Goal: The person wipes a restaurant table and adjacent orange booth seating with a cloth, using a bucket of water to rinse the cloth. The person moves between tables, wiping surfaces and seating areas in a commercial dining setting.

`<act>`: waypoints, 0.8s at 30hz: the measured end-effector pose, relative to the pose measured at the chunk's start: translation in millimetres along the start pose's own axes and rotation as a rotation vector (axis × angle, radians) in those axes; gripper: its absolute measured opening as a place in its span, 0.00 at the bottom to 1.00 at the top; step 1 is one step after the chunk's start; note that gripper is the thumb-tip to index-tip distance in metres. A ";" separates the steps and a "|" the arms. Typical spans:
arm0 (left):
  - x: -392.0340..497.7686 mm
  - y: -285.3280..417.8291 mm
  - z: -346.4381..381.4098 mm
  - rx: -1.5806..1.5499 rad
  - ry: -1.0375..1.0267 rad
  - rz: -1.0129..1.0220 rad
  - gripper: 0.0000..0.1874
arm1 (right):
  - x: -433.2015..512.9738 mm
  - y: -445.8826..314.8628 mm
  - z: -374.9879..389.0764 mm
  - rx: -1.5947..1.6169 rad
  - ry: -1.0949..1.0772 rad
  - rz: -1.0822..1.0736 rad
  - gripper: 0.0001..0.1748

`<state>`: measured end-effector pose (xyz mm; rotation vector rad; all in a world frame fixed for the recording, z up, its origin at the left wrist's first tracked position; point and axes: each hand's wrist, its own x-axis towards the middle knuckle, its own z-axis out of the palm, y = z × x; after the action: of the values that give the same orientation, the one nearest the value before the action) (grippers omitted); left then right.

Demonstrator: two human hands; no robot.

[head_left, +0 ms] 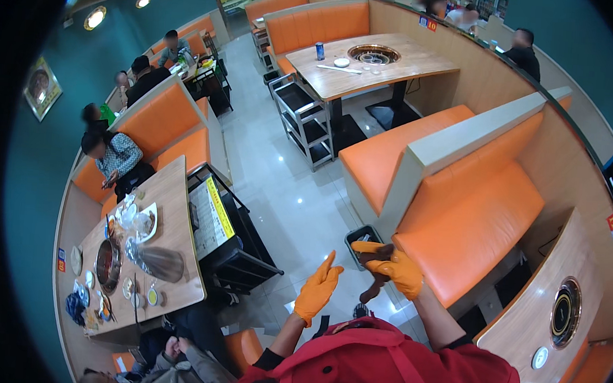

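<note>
My right hand [396,271], in an orange rubber glove, grips a crumpled dark brown cloth [377,267] that hangs down from the fingers. My left hand [318,288], gloved the same way, is held up over the aisle floor with its fingers extended and nothing in it. Just behind the cloth, a dark plastic bin [363,232] stands on the tiles beside an orange bench seat [468,222].
At left, diners sit around a wooden table [177,236] with a hot pot and dishes. A black side cart [239,261] juts into the aisle. Ahead stands a metal shelf trolley [303,123] by another table [408,74]. A table with a round burner [565,312] is at right.
</note>
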<state>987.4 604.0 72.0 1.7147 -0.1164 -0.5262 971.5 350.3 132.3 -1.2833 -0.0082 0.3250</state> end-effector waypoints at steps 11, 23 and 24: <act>208.0 4.1 -158.7 0.213 0.053 0.177 0.18 | 290.3 -36.1 34.7 -0.285 -0.388 -0.004 0.38; 430.5 55.3 -292.2 -0.188 0.053 0.076 0.11 | 513.8 -81.7 -127.8 -0.791 0.586 -0.041 0.54; 448.0 53.1 -303.3 -0.163 0.092 0.049 0.11 | 538.7 -89.1 -153.2 -0.869 0.653 -0.072 0.55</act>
<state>1520.1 705.5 33.9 1.5705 -0.0476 -0.4084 1534.9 315.4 78.2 -2.1970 0.3955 -0.2107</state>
